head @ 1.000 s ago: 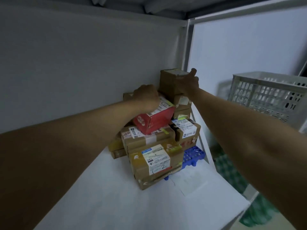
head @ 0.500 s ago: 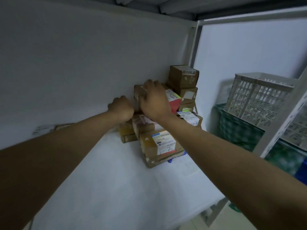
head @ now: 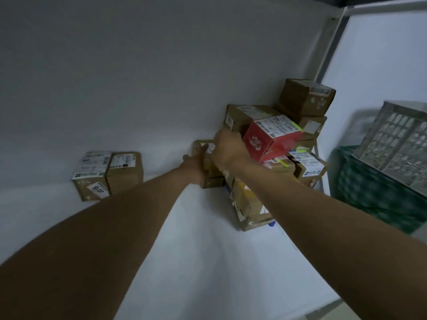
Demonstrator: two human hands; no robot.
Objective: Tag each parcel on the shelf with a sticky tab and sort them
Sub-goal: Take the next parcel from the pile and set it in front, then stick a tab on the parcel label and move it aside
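A pile of brown cardboard parcels (head: pixel 305 98) stands in the far right corner of the white shelf (head: pixel 208 262). A red box (head: pixel 270 139) with a white label and a yellow-green tab lies tilted in the pile. At the pile's left edge is a small brown parcel (head: pixel 204 146). My left hand (head: pixel 194 166) grips it from the left. My right hand (head: pixel 227 147) curls over it from the right, pressed against the red box; its fingertips are hidden. Two labelled brown parcels (head: pixel 106 174) stand apart against the back wall on the left.
A large brown box (head: pixel 245 204) lies at the pile's front, with something blue just showing under it. A shelf post (head: pixel 330 42) rises behind the pile. Beyond the shelf's right end a white slatted crate (head: pixel 397 144) sits on a green crate (head: pixel 374 192).
My right hand left the top box and came down to the pile's left edge. My left hand moved to the small parcel there. The view swung left, and two separate parcels came into sight.
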